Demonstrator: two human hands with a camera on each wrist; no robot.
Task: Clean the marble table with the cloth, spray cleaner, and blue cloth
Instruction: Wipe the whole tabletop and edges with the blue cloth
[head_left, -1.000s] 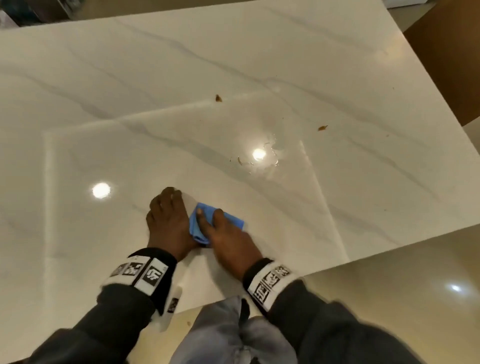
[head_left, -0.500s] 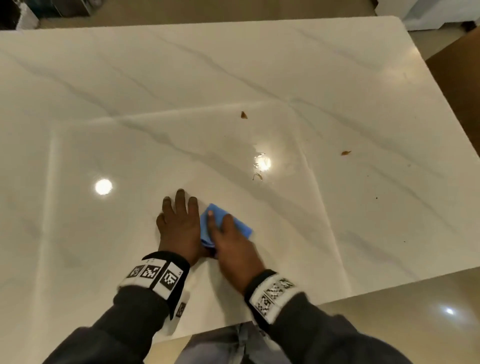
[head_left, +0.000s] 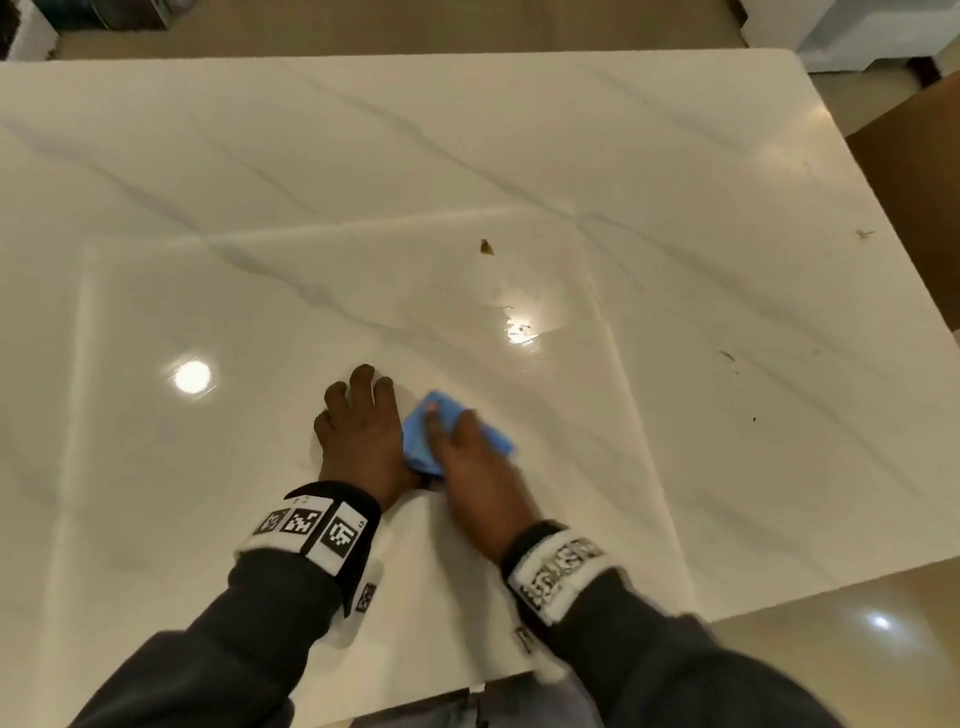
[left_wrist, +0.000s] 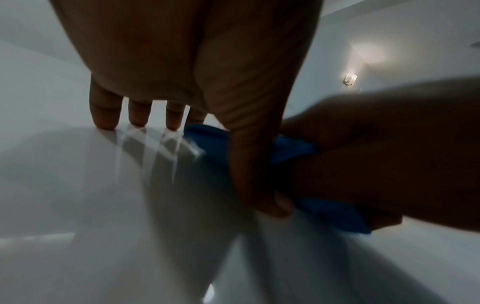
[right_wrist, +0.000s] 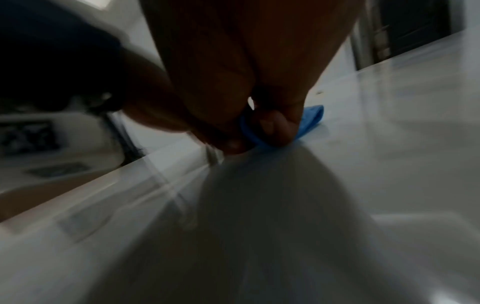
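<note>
My right hand (head_left: 460, 441) presses a bunched blue cloth (head_left: 415, 441) onto the white marble table (head_left: 675, 156) near its front edge. In the right wrist view my fingers (right_wrist: 275, 125) are curled into the blue cloth (right_wrist: 313, 117). My left hand (head_left: 358, 421) lies just left of it, with straight fingers (left_wrist: 105, 115) touching the marble and the thumb (left_wrist: 257, 185) down beside the blue cloth (left_wrist: 288, 148). No spray cleaner or second cloth is in view.
A wet, shiny patch (head_left: 519, 330) lies beyond the cloth. A brown crumb (head_left: 486, 247) sits further back, and small specks (head_left: 727, 355) mark the right side. The table's front edge is near my wrists; a brown piece of furniture (head_left: 914, 171) stands at the right.
Both hands and the cloth have slid away from the front edge toward the wet patch. The left fingers have straightened and spread.
</note>
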